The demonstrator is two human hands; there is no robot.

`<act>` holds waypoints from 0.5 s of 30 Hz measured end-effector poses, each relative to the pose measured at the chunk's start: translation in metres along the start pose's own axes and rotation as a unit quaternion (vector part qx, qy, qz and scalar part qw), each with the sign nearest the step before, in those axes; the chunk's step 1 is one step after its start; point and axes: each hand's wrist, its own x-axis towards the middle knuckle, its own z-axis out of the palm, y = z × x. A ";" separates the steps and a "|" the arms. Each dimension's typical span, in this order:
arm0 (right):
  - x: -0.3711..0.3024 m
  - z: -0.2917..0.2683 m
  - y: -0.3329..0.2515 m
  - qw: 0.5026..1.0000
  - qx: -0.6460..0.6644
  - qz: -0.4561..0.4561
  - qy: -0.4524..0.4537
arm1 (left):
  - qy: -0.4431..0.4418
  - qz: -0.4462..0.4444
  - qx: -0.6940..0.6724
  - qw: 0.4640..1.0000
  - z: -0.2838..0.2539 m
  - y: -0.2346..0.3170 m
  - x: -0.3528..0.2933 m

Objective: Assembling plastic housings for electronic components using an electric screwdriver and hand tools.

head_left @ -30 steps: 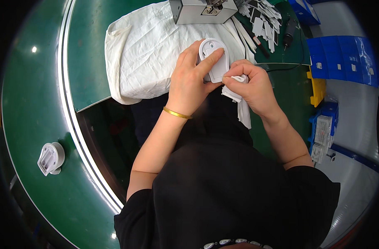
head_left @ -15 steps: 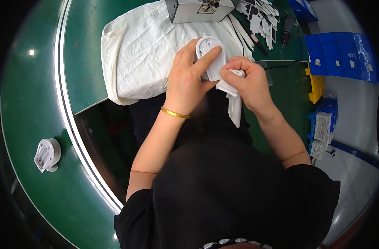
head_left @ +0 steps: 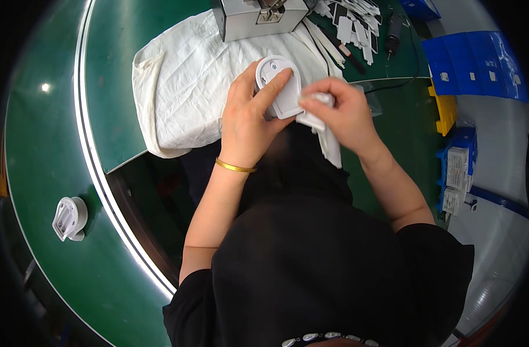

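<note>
My left hand (head_left: 248,118) is closed around a white plastic housing (head_left: 288,99), rounded at its far end and tapering toward me. Its recessed face is turned up, and my index finger lies across it. Close by on the right, my right hand (head_left: 344,113) pinches a folded white cloth (head_left: 327,139) that hangs down below the fingers. The cloth's upper part is at the housing's right edge; blur hides whether they touch. Both hands are over the near edge of a white cloth cover (head_left: 186,87) spread on the green table.
A grey metal device (head_left: 263,22) stands on the cover's far side. Several white strips (head_left: 357,26), a marker pen (head_left: 351,58) and a dark screwdriver-like tool (head_left: 394,34) lie at the far right. Another white housing (head_left: 71,218) sits at left. Blue bins (head_left: 473,66) stand at right.
The housing and both hands have shifted slightly left in view, along with the whole scene. My right hand is now motion-blurred, with its cloth still beside the housing's edge.
</note>
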 end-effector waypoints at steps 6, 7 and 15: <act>-0.014 0.007 0.003 0.998 -0.042 -0.025 -0.041 | -0.005 0.029 0.029 0.999 0.003 -0.004 0.002; -0.017 0.003 0.001 0.998 -0.041 -0.026 -0.040 | -0.006 0.031 0.030 0.999 0.003 -0.002 0.002; -0.005 0.014 0.001 0.952 -0.155 -0.261 0.031 | 0.013 -0.027 -0.027 0.999 0.000 0.004 0.000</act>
